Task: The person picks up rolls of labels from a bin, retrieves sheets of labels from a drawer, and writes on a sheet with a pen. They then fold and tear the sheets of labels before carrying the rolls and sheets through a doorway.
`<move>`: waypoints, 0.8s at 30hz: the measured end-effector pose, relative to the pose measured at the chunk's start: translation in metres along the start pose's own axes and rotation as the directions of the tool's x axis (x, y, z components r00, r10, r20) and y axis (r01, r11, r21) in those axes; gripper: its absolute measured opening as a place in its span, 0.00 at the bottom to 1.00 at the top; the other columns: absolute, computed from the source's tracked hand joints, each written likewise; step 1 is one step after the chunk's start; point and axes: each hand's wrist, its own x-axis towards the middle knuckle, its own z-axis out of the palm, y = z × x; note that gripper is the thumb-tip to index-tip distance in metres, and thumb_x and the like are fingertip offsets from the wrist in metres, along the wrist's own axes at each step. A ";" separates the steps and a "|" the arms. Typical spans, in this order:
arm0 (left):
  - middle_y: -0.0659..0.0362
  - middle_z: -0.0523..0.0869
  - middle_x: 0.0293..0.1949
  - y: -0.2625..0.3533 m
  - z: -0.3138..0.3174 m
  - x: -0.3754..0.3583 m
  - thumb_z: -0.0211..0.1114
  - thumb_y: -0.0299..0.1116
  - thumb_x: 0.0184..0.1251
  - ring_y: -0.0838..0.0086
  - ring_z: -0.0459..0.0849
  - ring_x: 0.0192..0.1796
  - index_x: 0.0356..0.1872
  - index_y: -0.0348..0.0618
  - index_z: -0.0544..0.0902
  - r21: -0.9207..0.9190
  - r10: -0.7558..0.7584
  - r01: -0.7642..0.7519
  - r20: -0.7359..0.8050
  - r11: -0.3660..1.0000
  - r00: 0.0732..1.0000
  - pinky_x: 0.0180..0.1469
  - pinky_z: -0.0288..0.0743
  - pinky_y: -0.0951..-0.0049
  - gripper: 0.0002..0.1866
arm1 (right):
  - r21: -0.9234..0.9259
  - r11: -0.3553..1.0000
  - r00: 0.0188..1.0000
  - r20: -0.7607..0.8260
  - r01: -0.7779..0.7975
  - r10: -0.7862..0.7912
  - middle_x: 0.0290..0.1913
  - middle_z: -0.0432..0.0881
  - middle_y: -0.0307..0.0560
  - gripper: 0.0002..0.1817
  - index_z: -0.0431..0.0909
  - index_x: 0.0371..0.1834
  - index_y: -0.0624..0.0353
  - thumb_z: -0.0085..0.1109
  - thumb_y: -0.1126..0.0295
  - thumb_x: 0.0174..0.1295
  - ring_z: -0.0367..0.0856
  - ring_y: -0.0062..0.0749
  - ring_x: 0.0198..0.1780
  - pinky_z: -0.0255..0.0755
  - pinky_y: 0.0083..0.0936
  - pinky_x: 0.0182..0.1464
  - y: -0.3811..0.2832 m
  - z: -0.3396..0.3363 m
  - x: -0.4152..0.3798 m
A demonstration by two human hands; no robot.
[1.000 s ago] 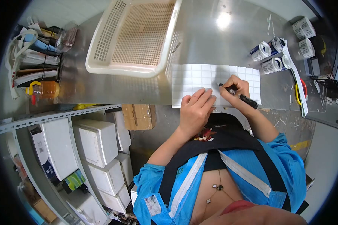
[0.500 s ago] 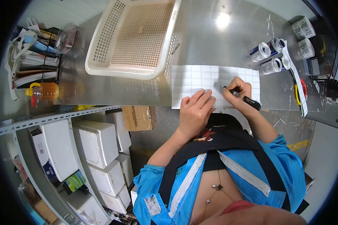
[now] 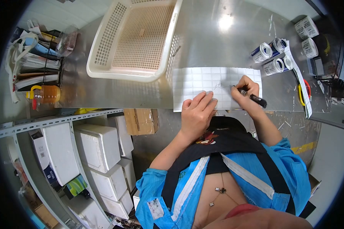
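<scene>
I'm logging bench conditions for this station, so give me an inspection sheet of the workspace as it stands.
Surface: shiny metal table, scuffed, with a light glare spot.
Job's things: white label sheet lying flat at the near edge; black pen with its tip on the sheet.
Clutter: empty cream perforated basket beside the sheet; label rolls at the far right; scissors with red and yellow handles.
Hands: left hand flat on the sheet; right hand gripping the pen.
Cables: nothing seen.
Surroundings: shelf of white foam boxes below left; orange bottle and stacked folders on the left.
</scene>
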 end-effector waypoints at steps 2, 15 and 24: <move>0.63 0.79 0.45 0.000 0.001 0.000 0.67 0.31 0.41 0.71 0.74 0.50 0.36 0.48 0.81 0.002 0.006 -0.006 -0.002 1.000 1.000 0.45 0.61 0.71 0.15 | 0.086 0.996 1.000 -0.022 -0.013 0.015 0.17 0.70 0.34 0.09 0.68 0.17 0.60 0.60 0.76 0.46 0.64 0.12 0.22 0.60 0.14 0.24 0.001 0.002 -0.001; 0.62 0.83 0.36 -0.018 -0.008 0.016 0.59 0.24 0.46 0.73 0.80 0.40 0.31 0.47 0.80 0.143 0.192 -0.181 -0.070 0.973 0.979 0.39 0.68 0.74 0.09 | 0.344 0.909 0.933 -0.342 0.233 -0.110 0.25 0.73 0.35 0.08 0.69 0.31 0.57 0.60 0.77 0.52 0.68 0.14 0.26 0.63 0.13 0.30 -0.030 -0.036 -0.028; 0.62 0.82 0.38 -0.020 -0.002 0.043 0.59 0.26 0.47 0.72 0.79 0.44 0.30 0.46 0.78 0.194 0.331 -0.334 0.048 0.922 0.942 0.38 0.70 0.72 0.07 | 0.259 0.966 0.995 -0.091 -0.023 0.048 0.23 0.75 0.37 0.07 0.72 0.24 0.61 0.61 0.73 0.49 0.72 0.15 0.28 0.65 0.15 0.31 -0.005 -0.046 -0.012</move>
